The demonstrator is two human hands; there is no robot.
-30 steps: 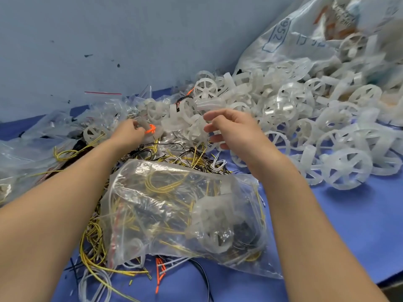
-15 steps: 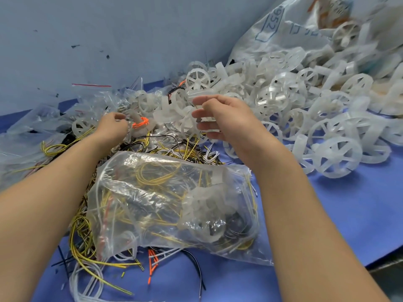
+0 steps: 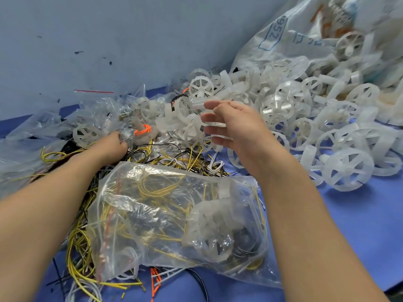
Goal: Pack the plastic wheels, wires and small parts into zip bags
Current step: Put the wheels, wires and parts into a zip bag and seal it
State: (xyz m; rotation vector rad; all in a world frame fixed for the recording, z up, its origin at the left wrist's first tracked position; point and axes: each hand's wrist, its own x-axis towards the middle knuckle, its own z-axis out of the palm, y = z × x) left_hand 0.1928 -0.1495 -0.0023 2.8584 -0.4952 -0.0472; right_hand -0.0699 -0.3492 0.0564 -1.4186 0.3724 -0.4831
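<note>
Translucent white plastic wheels [image 3: 283, 105] lie heaped across the far right of the blue table [image 3: 359, 225], their spoked rims piled over one another. The heap runs back into the mouth of a large printed sack [image 3: 283, 35] that slumps in the far right corner.

In front of the heap, a tangle of yellow, black and white wires [image 3: 192, 158] spreads over the middle of the table and runs on under a filled zip bag [image 3: 165, 221] that lies nearest the person. Through its clear film show loops of yellow wire and at least one wheel, and a red zip strip runs down its left edge. More yellow and white wire, with a few orange ends, pokes out from beneath it.

The right hand [image 3: 235, 125] hovers above the near edge of the wheel heap, palm turned left. Its fingers are apart and loosely curved, with nothing clearly held between them. The left hand [image 3: 111, 147] is pushed low into the clutter just beyond the wires. Its fingertips are buried among clear film, and I cannot tell whether they grip anything. Just beside it sits a small orange wire coil [image 3: 142, 129].

Crumpled empty bags [image 3: 32, 138] pile up along the left. A grey-blue wall [image 3: 109, 40] stands behind.
</note>
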